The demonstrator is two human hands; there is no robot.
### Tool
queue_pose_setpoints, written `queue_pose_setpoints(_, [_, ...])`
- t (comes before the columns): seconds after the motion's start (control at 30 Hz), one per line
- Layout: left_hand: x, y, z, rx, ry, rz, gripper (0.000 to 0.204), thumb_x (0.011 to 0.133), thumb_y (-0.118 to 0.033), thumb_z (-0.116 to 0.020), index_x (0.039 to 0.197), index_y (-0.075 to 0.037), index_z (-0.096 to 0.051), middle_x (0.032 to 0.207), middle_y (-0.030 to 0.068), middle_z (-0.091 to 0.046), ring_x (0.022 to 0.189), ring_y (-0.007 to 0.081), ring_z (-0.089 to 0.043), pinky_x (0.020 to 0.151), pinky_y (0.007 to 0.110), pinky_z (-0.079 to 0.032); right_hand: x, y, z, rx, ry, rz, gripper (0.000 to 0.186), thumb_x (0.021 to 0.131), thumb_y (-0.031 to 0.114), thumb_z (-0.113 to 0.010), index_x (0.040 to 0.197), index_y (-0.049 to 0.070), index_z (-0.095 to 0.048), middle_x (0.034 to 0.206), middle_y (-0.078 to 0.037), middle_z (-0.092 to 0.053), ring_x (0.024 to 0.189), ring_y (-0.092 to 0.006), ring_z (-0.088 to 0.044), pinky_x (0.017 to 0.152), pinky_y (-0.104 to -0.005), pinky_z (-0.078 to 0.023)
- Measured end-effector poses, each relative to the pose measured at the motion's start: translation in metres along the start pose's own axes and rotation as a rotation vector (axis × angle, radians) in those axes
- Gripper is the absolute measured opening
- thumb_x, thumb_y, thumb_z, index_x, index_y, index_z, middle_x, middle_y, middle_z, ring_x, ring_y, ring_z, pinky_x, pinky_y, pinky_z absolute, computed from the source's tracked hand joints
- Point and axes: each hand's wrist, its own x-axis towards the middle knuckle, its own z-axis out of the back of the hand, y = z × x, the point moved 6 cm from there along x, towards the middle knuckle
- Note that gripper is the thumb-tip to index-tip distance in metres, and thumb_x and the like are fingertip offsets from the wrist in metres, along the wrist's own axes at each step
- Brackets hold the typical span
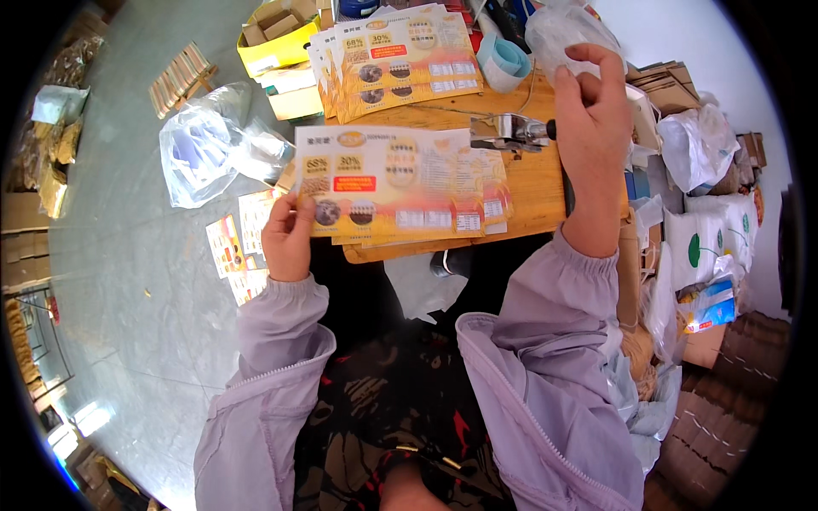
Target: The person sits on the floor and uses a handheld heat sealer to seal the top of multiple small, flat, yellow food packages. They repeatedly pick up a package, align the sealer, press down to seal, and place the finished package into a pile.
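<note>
1. The left hand [288,234] pinches the lower left corner of a flat printed yellow-and-orange paper pouch [383,180], thumb on top and fingers curled under. The pouch lies across the near edge of the small wooden bench [532,183], resting on a few more pouches of the same kind fanned out beneath it.

2. The right hand [596,111] is raised over the right edge of the bench, its fingers bent around a crumpled clear plastic bag [567,34] — thumb and forefinger closed on the film, the other fingers loosely curled.

3. Judging by how it lies flat and keeps its shape past the bench edge, the pouch looks light and thin, somewhat stiff like laminated film — probably slick on its glossy face. A corner or side-edge pinch, as now, seems the safe hold; gripping the middle would likely buckle or crease it.

4. The clear bag looks very soft and near weightless; it would crumple in any grip and could slip, so a pinch of gathered film suits it.

5. A second stack of the same printed pouches [400,55] sits at the far edge of the bench, and a metal hand tool with a dark handle [515,132] lies between the two stacks, just beside the right wrist.

6. On the floor to the left lie another clear plastic bag [209,149] and a few loose pouches [234,247].
</note>
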Motion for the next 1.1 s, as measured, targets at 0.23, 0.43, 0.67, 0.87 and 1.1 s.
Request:
queue_pose_setpoints(0.23, [0.081,-0.052,-0.047,-0.057,-0.075,0.057,0.040,0.099,-0.023,-0.063,0.128,0.005,-0.061,0.110,0.0090,-0.068,0.095,0.0141,-0.068,0.068,0.026,-0.057,-0.003,-0.016,0.021,-0.040,-0.028,-0.031,0.019,0.093,0.010,-0.059,0.111,0.007,-0.056,0.059,-0.001,-0.049,0.056,-0.0099,-0.044,0.056,-0.0303,-0.038])
queue_pose_setpoints(0.43, [0.152,-0.048,-0.081,0.231,-0.051,-0.168,0.055,0.096,-0.024,-0.066,0.140,0.006,-0.050,0.129,0.0186,-0.061,0.116,0.0244,-0.061,0.095,0.038,-0.051,-0.003,-0.011,0.006,-0.056,0.027,0.035,0.019,0.092,0.010,-0.057,0.111,0.006,-0.056,0.059,-0.005,-0.051,0.054,-0.0149,-0.048,0.056,-0.0332,-0.041])
queue_pose_setpoints(0.67, [0.028,-0.047,-0.060,0.727,0.210,-0.568,0.082,0.087,-0.029,-0.074,0.152,0.001,-0.034,0.156,0.0284,-0.032,0.148,0.0397,-0.029,0.118,0.048,-0.028,-0.003,-0.002,-0.023,0.005,0.104,0.037,0.019,0.092,0.011,-0.057,0.110,0.006,-0.056,0.060,-0.007,-0.054,0.053,-0.0192,-0.051,0.056,-0.0358,-0.042])
queue_pose_setpoints(0.87, [-0.028,-0.029,-0.080,0.981,0.320,-0.506,0.096,0.080,-0.041,-0.079,0.153,0.001,-0.033,0.162,0.0275,-0.018,0.150,0.0466,-0.018,0.120,0.054,-0.019,0.000,0.000,-0.037,0.025,0.090,0.045,0.018,0.092,0.011,-0.058,0.109,0.006,-0.057,0.060,-0.008,-0.054,0.053,-0.0204,-0.052,0.056,-0.0373,-0.043])
queue_pose_setpoints(1.1, [-0.033,-0.027,-0.104,1.115,0.225,-0.528,0.095,0.081,-0.046,-0.076,0.151,0.002,-0.035,0.162,0.0234,-0.024,0.152,0.0412,-0.019,0.119,0.059,-0.017,-0.003,0.015,-0.066,-0.053,0.125,0.156,0.015,0.093,0.011,-0.055,0.107,0.007,-0.054,0.070,-0.016,-0.064,0.068,-0.0370,-0.066,0.062,-0.0467,-0.049])
